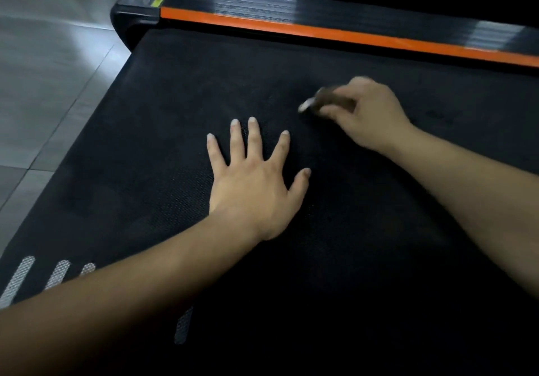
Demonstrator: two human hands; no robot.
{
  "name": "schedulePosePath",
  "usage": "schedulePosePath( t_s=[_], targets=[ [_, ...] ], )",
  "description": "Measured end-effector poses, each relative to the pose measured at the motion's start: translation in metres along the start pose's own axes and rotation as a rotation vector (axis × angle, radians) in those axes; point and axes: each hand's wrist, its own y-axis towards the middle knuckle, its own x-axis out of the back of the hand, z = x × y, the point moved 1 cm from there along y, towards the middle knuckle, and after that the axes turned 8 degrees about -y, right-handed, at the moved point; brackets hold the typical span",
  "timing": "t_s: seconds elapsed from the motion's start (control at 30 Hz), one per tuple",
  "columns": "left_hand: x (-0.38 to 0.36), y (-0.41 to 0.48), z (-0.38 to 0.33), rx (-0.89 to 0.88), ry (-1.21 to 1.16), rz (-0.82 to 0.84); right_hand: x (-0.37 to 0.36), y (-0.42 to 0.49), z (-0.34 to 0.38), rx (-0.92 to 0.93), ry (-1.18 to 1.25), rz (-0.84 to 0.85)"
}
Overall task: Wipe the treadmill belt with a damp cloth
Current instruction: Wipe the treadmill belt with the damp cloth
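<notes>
The black textured treadmill belt [175,107] fills most of the view. My left hand [253,180] lies flat on the belt's middle with its fingers spread straight. My right hand [367,113] is further back and to the right, blurred, its fingers curled round a small dark cloth [323,100] with a pale end showing at its left. The cloth sits low over the belt; most of it is hidden inside the hand.
An orange strip [320,32] and a black ribbed side rail [262,2] run along the belt's far edge. Grey floor tiles [43,69] lie to the left. Silver dotted stripes [20,279] mark the belt near the bottom left.
</notes>
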Motion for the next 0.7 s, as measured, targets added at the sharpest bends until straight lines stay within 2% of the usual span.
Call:
schedulePosePath(
  t_s=[0.1,0.13,0.3,0.37,0.47,0.5,0.63,0.7],
  targets=[
    [0.001,-0.002,0.0,-0.005,-0.005,0.014,-0.003,0.041,-0.023,-0.318,-0.042,-0.103],
    [0.001,-0.002,0.0,-0.006,-0.004,0.018,-0.006,0.045,-0.021,-0.344,-0.042,-0.116],
    [0.0,-0.001,-0.001,-0.009,-0.007,-0.002,-0.016,0.019,0.009,-0.057,0.072,0.006],
    [0.0,0.0,-0.001,-0.01,-0.008,0.001,-0.014,0.036,-0.002,-0.107,0.027,-0.033],
    [0.001,-0.002,-0.001,-0.009,-0.01,0.004,-0.012,0.073,-0.022,-0.429,0.002,-0.114],
    [0.002,-0.002,-0.002,-0.011,-0.007,0.002,-0.016,0.078,-0.018,-0.439,0.007,-0.11],
    [0.002,-0.001,-0.002,-0.009,-0.01,0.007,-0.029,0.07,0.028,-0.194,0.054,-0.06],
    [0.001,-0.002,-0.003,-0.01,0.001,0.008,-0.027,0.078,0.021,-0.259,-0.004,-0.067]
  ],
)
